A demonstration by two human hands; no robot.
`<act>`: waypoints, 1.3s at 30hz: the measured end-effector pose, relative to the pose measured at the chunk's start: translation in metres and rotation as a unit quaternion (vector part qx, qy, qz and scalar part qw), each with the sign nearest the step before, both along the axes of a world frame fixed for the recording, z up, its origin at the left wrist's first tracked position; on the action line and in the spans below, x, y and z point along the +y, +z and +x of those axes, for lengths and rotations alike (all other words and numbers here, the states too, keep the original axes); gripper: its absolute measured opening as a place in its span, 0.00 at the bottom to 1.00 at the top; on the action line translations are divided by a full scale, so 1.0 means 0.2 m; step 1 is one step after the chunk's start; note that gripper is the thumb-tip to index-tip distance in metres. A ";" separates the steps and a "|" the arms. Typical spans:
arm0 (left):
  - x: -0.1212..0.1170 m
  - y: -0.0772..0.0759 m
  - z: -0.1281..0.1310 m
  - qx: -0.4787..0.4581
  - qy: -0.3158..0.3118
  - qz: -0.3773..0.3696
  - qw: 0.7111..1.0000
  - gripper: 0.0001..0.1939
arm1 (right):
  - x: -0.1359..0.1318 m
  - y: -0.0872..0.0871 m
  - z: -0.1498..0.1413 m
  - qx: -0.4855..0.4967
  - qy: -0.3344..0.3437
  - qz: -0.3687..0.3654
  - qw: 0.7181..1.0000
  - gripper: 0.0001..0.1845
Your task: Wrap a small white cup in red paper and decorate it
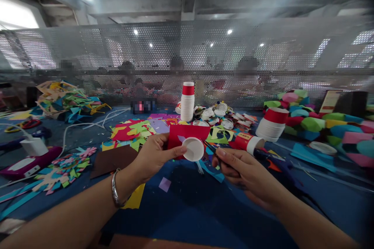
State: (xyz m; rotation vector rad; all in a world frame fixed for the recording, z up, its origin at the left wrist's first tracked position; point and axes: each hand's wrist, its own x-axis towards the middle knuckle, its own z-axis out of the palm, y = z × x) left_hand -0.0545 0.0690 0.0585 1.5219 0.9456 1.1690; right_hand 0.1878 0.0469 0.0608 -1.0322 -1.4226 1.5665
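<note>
My left hand (156,153) grips a sheet of red paper (188,130), its thumb pressing a white round paper-cup piece (193,149) flat against the sheet. At the right edge of that round piece is the tip of a thin dark pen-like tool (210,148), whose exact kind I cannot make out. My right hand (238,167) is closed around this tool. Just beyond the right hand a red and white paper cup (248,142) lies on its side. Small paper scraps lie under and behind the red sheet.
Stacked paper cups (187,109) stand at the centre back, with cut cup pieces (217,114) beside them. Another cup stack (271,124) tilts at right, near colourful paper shapes (321,126). At left are paper strips (64,171), a purple power strip (32,162) and scissors (30,123).
</note>
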 end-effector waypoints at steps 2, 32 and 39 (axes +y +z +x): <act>0.00 0.00 0.01 0.001 0.001 0.003 1.000 0.15 | 0.00 0.00 0.00 -0.003 -0.002 -0.004 1.000 0.24; -0.01 -0.03 0.04 0.040 -0.082 -0.030 0.995 0.16 | -0.01 0.01 -0.01 -0.012 0.024 -0.022 0.999 0.23; -0.01 -0.03 0.03 0.041 -0.076 -0.020 0.996 0.16 | -0.01 0.00 0.00 -0.014 0.028 -0.021 0.999 0.23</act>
